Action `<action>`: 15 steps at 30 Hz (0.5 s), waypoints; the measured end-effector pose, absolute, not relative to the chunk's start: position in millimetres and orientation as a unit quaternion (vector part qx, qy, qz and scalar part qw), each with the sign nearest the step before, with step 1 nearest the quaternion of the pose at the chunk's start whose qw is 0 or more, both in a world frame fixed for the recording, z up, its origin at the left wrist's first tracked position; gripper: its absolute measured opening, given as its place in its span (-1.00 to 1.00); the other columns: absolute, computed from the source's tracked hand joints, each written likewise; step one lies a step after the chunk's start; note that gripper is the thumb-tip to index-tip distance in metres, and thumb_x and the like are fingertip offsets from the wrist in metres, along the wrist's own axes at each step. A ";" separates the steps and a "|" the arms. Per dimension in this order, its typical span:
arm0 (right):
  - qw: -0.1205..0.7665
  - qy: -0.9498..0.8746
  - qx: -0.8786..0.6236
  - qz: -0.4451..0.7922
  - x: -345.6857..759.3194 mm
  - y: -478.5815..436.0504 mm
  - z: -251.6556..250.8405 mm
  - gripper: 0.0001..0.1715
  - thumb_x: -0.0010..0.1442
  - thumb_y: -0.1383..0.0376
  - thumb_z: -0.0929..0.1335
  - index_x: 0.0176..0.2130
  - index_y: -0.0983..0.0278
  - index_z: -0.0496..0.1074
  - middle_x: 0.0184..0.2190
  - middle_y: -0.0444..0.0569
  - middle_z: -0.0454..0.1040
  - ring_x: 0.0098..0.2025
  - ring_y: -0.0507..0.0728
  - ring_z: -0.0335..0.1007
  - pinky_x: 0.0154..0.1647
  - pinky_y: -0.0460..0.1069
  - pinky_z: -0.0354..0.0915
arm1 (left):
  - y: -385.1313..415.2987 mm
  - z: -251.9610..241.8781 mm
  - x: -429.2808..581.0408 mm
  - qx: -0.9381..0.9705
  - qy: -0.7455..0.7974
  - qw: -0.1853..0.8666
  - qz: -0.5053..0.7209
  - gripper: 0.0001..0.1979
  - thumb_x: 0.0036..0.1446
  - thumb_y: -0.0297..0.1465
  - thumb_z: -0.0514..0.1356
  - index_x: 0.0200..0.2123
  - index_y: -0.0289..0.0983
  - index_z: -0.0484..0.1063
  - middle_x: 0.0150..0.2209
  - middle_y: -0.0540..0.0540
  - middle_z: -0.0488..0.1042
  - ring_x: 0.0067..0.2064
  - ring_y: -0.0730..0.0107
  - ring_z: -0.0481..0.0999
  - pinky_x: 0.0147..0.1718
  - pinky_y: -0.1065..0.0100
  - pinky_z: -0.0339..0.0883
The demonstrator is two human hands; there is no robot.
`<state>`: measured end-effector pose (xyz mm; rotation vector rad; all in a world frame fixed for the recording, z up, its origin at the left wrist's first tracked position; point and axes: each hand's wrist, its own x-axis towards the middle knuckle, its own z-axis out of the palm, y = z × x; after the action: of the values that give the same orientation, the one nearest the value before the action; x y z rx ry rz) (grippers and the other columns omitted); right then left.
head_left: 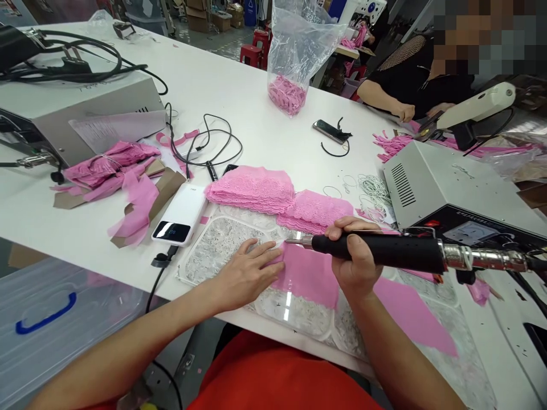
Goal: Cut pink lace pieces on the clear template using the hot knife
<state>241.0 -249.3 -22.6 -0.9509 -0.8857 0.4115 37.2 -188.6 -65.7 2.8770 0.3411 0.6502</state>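
Note:
My left hand (248, 272) lies flat with fingers spread on a pink fabric strip (310, 276), which rests on a clear glass plate (222, 242) near the table's front edge. My right hand (354, 256) is wrapped round the black handle of a hot cutting tool (384, 250). Its metal tip (294, 241) points left and meets the strip's upper edge just beyond my left fingertips. The strip continues to the right under my right forearm (414, 316).
Stacks of pink lace (256, 188) lie behind the plate, beside a white power bank (179, 216). Grey control boxes stand at left (81, 108) and right (448, 182). A plastic bag with pink pieces (294, 57), a phone (329, 131) and another person's arms (384, 97) are farther back.

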 end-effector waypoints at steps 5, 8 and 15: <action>0.789 -0.396 -0.435 0.177 243.7 -250.5 -16.3 -0.89 0.01 0.32 0.36 -0.35 0.22 0.44 -0.34 -0.13 0.44 -0.47 -0.01 0.36 -0.33 0.04 0.36 | -191.8 -60.8 22.2 0.961 0.121 0.109 0.225 -0.75 0.36 -0.39 0.05 0.00 -0.25 0.47 0.11 -0.19 0.47 0.23 0.13 0.34 0.16 0.07 0.18; 0.794 -0.386 -0.443 0.158 255.0 -255.8 -8.7 -0.88 -0.02 0.32 0.35 -0.37 0.24 0.45 -0.36 -0.11 0.45 -0.50 -0.01 0.35 -0.36 0.04 0.34 | -195.7 -59.0 10.3 0.956 0.123 0.114 0.242 -0.76 0.37 -0.40 0.05 -0.01 -0.26 0.46 0.09 -0.17 0.49 0.23 0.13 0.35 0.14 0.09 0.20; 0.790 -0.348 -0.497 0.092 292.4 -290.1 -1.1 -0.90 -0.08 0.33 0.32 -0.45 0.28 0.43 -0.42 -0.09 0.45 -0.56 0.00 0.33 -0.45 0.01 0.30 | -205.3 -58.5 21.5 0.952 0.096 0.114 0.267 -0.76 0.33 -0.46 0.10 0.01 -0.26 0.45 0.07 -0.15 0.51 0.21 0.18 0.38 0.20 0.11 0.16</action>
<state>292.4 -290.1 -1.1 -1.0706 -0.7486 0.1983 21.5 -205.3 -58.5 2.7921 0.2825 0.7839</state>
